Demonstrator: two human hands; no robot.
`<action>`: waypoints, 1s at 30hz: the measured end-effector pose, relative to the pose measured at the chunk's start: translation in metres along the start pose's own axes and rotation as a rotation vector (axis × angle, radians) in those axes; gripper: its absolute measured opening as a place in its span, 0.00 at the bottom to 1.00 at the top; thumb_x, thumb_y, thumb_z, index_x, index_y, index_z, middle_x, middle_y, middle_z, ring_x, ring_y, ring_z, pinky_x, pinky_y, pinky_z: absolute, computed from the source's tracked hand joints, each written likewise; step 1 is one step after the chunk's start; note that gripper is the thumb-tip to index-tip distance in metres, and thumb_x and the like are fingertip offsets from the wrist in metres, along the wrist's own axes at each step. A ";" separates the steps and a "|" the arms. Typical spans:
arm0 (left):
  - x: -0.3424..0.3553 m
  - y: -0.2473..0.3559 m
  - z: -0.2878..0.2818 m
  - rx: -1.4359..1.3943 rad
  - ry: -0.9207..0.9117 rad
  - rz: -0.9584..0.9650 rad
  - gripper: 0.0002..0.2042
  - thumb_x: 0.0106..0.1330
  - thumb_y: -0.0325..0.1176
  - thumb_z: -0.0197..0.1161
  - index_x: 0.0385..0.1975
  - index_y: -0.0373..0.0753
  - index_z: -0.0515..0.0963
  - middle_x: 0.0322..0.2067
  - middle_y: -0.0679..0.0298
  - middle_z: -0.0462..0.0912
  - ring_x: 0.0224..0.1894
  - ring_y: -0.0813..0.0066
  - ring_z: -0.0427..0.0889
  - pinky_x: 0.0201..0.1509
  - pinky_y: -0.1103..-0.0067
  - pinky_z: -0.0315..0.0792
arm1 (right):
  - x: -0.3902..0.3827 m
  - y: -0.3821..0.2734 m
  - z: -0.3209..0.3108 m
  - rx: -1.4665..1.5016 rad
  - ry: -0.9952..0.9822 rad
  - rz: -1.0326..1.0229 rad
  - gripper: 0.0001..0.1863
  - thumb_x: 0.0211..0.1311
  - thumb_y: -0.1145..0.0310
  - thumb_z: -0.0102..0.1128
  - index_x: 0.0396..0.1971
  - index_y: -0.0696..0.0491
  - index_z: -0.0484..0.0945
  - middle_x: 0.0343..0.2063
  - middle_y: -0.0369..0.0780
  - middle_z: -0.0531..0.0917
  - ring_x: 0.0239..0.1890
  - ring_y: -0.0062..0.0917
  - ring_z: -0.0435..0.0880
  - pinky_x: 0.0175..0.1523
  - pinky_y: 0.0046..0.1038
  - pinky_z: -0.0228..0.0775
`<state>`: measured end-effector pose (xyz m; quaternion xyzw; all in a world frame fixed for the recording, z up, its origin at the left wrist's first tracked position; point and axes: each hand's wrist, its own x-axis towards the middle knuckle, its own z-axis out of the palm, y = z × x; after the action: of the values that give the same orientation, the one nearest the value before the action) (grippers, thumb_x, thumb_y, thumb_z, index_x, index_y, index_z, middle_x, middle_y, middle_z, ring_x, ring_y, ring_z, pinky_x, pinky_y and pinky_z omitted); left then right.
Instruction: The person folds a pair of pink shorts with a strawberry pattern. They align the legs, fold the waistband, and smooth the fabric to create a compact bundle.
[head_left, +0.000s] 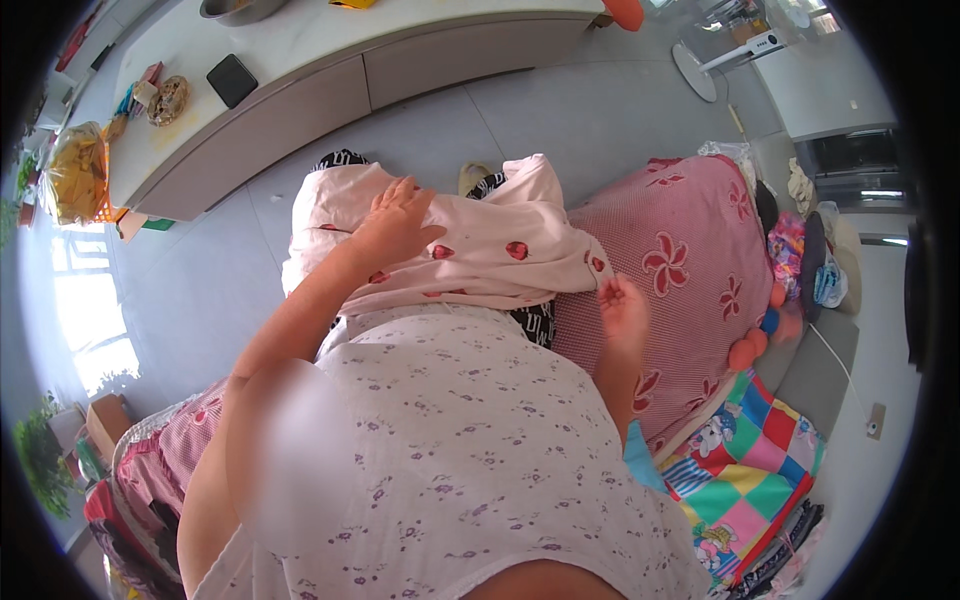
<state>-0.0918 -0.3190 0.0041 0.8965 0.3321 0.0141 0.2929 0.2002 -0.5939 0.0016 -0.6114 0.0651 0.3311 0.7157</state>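
Note:
A pale pink garment (470,225) with a red strawberry print lies spread over my lap and knees. My left hand (398,222) rests palm down on its left part, with the fingers stretched out. At the garment's right end, my right hand (622,308) has thumb and fingers pinched together on the edge. A piece of the cloth reaches forward at the far right, past my knee. Which part of the garment each piece is, I cannot tell.
I sit on a sofa with a red-and-white flower-patterned cover (670,230). A colourful patchwork-print cloth (745,460) lies at right, with several clothes (800,250) beyond it. Ahead stands a low cabinet (310,100) bearing a black phone (232,80). A white fan (700,70) stands far right.

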 end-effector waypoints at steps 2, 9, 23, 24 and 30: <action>0.004 -0.007 0.002 0.037 0.014 -0.009 0.31 0.57 0.46 0.65 0.59 0.37 0.67 0.63 0.39 0.57 0.68 0.46 0.54 0.69 0.63 0.52 | 0.006 0.016 0.000 -0.041 0.112 0.101 0.08 0.59 0.73 0.58 0.36 0.60 0.73 0.31 0.41 0.77 0.37 0.28 0.77 0.41 0.30 0.76; -0.004 -0.052 -0.027 0.172 0.430 -0.252 0.31 0.57 0.45 0.64 0.58 0.35 0.67 0.62 0.37 0.58 0.66 0.43 0.55 0.67 0.62 0.57 | -0.008 0.024 0.034 0.022 0.200 0.276 0.12 0.58 0.72 0.58 0.42 0.59 0.73 0.31 0.40 0.77 0.32 0.25 0.78 0.33 0.27 0.74; -0.119 -0.119 -0.021 -0.830 0.238 -1.110 0.32 0.62 0.50 0.60 0.60 0.34 0.64 0.56 0.48 0.68 0.55 0.56 0.72 0.53 0.60 0.71 | 0.001 -0.035 0.071 0.191 -0.117 -0.403 0.10 0.52 0.80 0.52 0.37 0.61 0.74 0.36 0.45 0.79 0.32 0.28 0.80 0.35 0.23 0.75; -0.133 -0.152 0.005 -0.991 0.221 -1.078 0.29 0.63 0.50 0.59 0.57 0.34 0.66 0.51 0.50 0.72 0.50 0.57 0.76 0.49 0.60 0.74 | -0.009 -0.046 0.088 0.164 -0.132 -0.484 0.11 0.50 0.79 0.52 0.36 0.61 0.74 0.35 0.45 0.79 0.32 0.28 0.79 0.34 0.21 0.73; -0.153 -0.180 0.048 -1.887 0.225 -0.908 0.21 0.68 0.48 0.56 0.52 0.39 0.71 0.46 0.57 0.78 0.45 0.63 0.80 0.48 0.64 0.76 | 0.017 -0.021 0.043 -0.348 0.397 -0.412 0.14 0.49 0.80 0.52 0.38 0.64 0.73 0.36 0.43 0.76 0.40 0.28 0.78 0.45 0.25 0.71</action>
<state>-0.3059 -0.3267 -0.1065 0.0898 0.5166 0.2390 0.8173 0.2113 -0.5482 0.0213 -0.7773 0.0209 0.0599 0.6259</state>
